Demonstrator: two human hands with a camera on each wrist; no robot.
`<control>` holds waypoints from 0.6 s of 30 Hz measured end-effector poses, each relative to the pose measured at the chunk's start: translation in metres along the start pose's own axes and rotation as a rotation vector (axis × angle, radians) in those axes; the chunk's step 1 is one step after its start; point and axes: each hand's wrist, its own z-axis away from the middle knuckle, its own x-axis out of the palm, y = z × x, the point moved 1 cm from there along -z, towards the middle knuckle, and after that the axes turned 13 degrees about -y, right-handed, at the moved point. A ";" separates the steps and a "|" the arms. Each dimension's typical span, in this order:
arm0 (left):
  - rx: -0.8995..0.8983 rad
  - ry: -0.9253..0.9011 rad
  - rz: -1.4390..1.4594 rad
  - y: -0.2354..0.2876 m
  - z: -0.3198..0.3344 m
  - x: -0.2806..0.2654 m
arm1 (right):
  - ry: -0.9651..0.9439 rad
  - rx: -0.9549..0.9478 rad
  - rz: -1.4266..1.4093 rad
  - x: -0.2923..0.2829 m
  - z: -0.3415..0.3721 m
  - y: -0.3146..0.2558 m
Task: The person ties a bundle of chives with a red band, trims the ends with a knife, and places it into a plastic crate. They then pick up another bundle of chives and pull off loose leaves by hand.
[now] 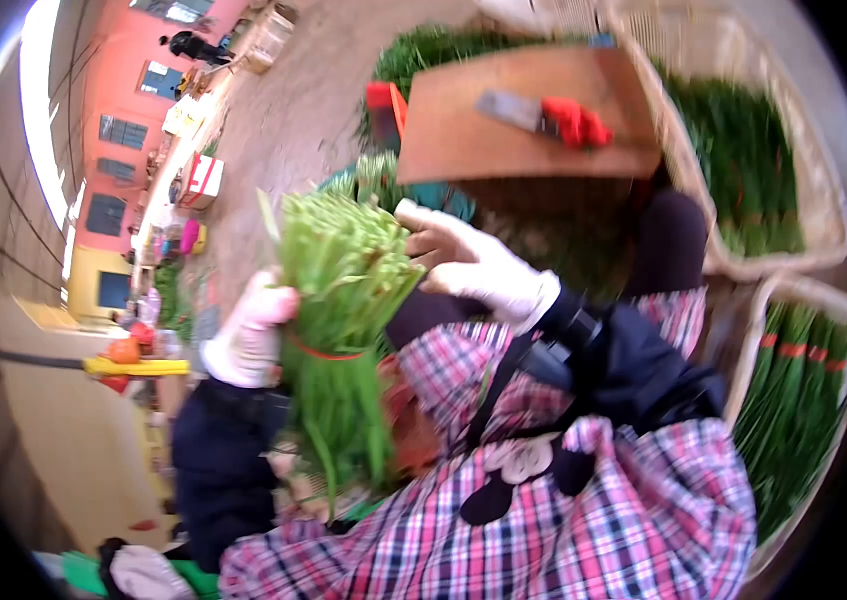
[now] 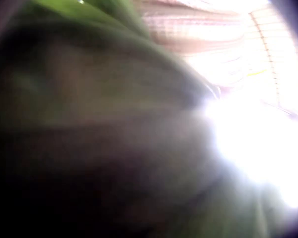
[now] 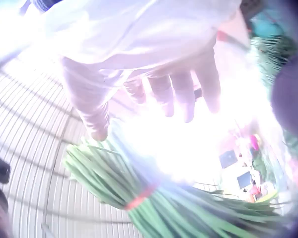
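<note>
A bundle of long green stalks (image 1: 339,250) stands upright in front of the person, pale cut ends up, with a red band round it. The gloved left hand (image 1: 254,325) grips the bundle's left side. At its upper right the gloved right hand (image 1: 464,260) has its fingers extended near the cut ends; contact is unclear. In the right wrist view, the right hand (image 3: 144,64) spreads its fingers above the banded bundle (image 3: 109,173). Dark blurred shapes and glare fill most of the left wrist view, and the left hand cannot be made out there.
A brown board (image 1: 534,110) carries a knife (image 1: 514,108) with red wrapping on its handle. Crates (image 1: 829,215) of green bundles stand at the right. More greens (image 1: 434,50) lie behind the board. A white box (image 1: 203,182) sits farther back on the left.
</note>
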 end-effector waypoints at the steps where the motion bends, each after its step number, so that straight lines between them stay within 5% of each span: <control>1: -0.085 0.018 0.128 -0.026 0.005 0.003 | 0.016 -0.014 -0.127 0.009 0.006 0.007; 2: -0.143 -0.016 0.230 -0.059 0.010 0.000 | 0.056 -0.016 -0.109 0.015 0.009 0.023; 3: -0.355 0.059 0.182 -0.098 0.037 0.006 | 0.072 -0.168 -0.278 0.028 0.024 0.114; 6: -0.218 0.021 0.577 -0.202 -0.036 0.053 | 0.084 0.130 -0.227 -0.033 0.091 0.096; 10: -0.188 -0.055 0.580 -0.212 -0.058 0.048 | 0.188 0.191 -0.275 -0.034 0.101 0.076; 14: 0.027 0.073 0.183 -0.216 -0.066 0.045 | 0.382 0.269 -0.231 -0.033 0.105 0.091; 18: -0.006 -0.066 -0.179 -0.187 -0.074 0.050 | 0.503 0.263 -0.190 -0.036 0.092 0.100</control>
